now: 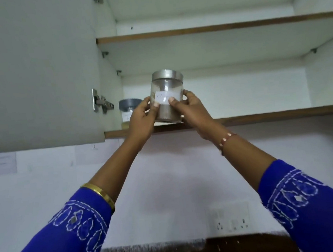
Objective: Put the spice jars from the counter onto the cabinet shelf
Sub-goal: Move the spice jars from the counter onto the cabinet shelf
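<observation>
A clear cylindrical spice jar (168, 99) with a brushed-metal lid, a white paper label and brown powder in its lower part sits at the front edge of the lower cabinet shelf (263, 117), a white board with a brown wood edge. The left hand (142, 118) and right hand (193, 110) clasp its sides, thumbs pressed on the label. Just left, deeper in, stands a smaller jar (129, 113) with a grey ribbed cap. Embroidered blue sleeves (69, 228) cover both forearms.
</observation>
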Action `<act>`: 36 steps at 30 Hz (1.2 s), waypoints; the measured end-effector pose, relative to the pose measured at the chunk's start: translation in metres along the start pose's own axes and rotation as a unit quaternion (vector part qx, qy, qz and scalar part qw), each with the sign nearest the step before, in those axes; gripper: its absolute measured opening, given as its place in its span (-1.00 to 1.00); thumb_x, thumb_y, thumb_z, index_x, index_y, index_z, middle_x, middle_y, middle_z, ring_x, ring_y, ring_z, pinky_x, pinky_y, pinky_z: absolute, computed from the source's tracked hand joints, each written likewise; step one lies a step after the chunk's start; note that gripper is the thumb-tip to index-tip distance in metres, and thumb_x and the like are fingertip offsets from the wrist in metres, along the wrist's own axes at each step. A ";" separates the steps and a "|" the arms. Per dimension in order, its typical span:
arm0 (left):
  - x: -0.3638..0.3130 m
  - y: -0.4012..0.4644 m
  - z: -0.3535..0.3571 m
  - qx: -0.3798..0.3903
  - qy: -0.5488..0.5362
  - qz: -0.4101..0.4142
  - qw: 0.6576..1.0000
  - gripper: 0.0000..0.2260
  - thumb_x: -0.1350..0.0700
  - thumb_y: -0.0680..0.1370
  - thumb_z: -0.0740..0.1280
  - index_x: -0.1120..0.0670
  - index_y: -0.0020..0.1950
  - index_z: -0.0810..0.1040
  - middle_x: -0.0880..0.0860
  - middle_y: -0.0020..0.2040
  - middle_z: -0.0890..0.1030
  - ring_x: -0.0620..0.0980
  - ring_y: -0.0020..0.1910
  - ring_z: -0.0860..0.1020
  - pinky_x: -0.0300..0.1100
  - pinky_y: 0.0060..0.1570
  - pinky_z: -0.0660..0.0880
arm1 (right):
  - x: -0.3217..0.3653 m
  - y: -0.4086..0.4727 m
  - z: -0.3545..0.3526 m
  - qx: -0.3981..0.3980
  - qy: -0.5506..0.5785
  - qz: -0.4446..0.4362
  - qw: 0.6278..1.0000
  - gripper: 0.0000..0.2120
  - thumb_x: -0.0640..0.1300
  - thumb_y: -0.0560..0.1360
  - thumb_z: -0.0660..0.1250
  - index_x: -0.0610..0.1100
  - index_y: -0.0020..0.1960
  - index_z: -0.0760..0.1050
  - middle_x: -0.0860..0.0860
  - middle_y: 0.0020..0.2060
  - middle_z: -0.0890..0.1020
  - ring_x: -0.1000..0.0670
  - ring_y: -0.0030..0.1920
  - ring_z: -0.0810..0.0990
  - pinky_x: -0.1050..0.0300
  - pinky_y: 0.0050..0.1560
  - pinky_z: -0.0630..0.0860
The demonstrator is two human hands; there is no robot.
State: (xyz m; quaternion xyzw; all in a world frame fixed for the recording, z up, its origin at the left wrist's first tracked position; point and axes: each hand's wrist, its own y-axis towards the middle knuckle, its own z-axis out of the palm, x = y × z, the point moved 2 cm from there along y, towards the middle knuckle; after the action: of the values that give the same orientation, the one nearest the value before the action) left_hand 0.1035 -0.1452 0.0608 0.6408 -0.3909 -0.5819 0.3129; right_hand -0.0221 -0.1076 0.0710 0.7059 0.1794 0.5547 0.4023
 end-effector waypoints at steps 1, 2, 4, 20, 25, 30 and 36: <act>0.005 0.007 -0.001 -0.005 0.012 -0.005 1.000 -0.70 0.14 0.60 0.18 0.12 0.33 0.43 0.08 0.15 0.56 0.01 0.12 0.55 -0.20 0.10 0.48 | -0.002 0.007 0.003 0.000 -0.021 -0.016 1.000 -0.58 -0.13 0.54 0.27 -0.15 0.37 0.30 -0.03 -0.02 0.53 -0.01 0.01 0.58 0.23 -0.01 0.54; 0.009 0.013 -0.001 -0.016 0.024 -0.009 1.000 -0.67 0.18 0.59 0.20 0.13 0.36 0.39 0.10 0.19 0.55 0.02 0.15 0.53 -0.19 0.11 0.47 | -0.004 0.013 0.006 -0.001 -0.048 -0.033 0.998 -0.59 -0.16 0.55 0.27 -0.16 0.37 0.30 -0.02 -0.01 0.52 0.06 -0.06 0.56 0.37 -0.09 0.51; 0.017 0.023 -0.002 -0.032 0.042 -0.008 0.999 -0.61 0.25 0.56 0.24 0.16 0.39 0.35 0.09 0.19 0.53 -0.05 0.09 0.51 -0.39 -0.02 0.48 | -0.012 0.025 0.013 -0.002 -0.101 -0.060 0.993 -0.60 -0.21 0.54 0.27 -0.18 0.35 0.31 -0.06 0.04 0.54 0.12 -0.12 0.53 0.47 -0.16 0.47; 0.073 0.082 0.018 0.044 0.238 -0.103 0.965 -0.59 0.27 0.44 0.36 0.18 0.29 0.43 0.16 0.17 0.58 0.12 0.16 0.54 -0.17 0.01 0.42 | -0.064 0.097 0.020 -0.009 -0.342 0.075 0.937 -0.48 -0.15 0.51 0.32 -0.31 0.34 0.18 -0.23 0.28 0.46 -0.20 0.27 0.46 0.06 0.12 0.41; 0.081 0.096 0.015 0.145 0.175 -0.162 0.960 -0.75 0.35 0.40 0.30 0.13 0.02 0.55 0.28 0.12 0.60 0.11 -0.04 0.54 -0.07 0.02 0.48 | -0.061 0.103 0.020 0.068 -0.428 0.118 0.893 -0.66 -0.27 0.53 0.25 -0.31 0.29 0.36 -0.21 0.24 0.51 -0.13 0.12 0.51 0.16 -0.14 0.36; 0.085 0.102 0.014 0.157 0.176 -0.172 0.956 -0.78 0.35 0.39 0.32 0.11 -0.03 0.50 0.18 -0.04 0.56 0.06 -0.09 0.48 -0.10 -0.05 0.43 | -0.062 0.107 0.015 0.093 -0.427 0.137 0.889 -0.85 -0.34 0.51 0.22 -0.22 -0.23 0.40 -0.18 -0.11 0.49 -0.07 -0.14 0.43 0.22 -0.38 0.28; 0.080 0.087 0.020 0.017 0.223 -0.074 0.972 -0.68 0.35 0.50 0.14 0.19 0.19 0.54 0.18 0.18 0.57 0.10 0.19 0.51 -0.19 0.15 0.39 | -0.065 0.095 0.008 -0.058 -0.254 0.045 0.964 -0.72 -0.38 0.49 0.15 -0.35 0.17 0.49 -0.21 0.14 0.56 -0.16 0.12 0.55 0.27 -0.03 0.40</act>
State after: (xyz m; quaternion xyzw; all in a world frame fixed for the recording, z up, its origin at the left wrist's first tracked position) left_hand 0.0733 -0.2570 0.0930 0.7866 -0.2729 -0.4392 0.3374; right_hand -0.0534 -0.2143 0.1018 0.8065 0.0067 0.3838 0.4497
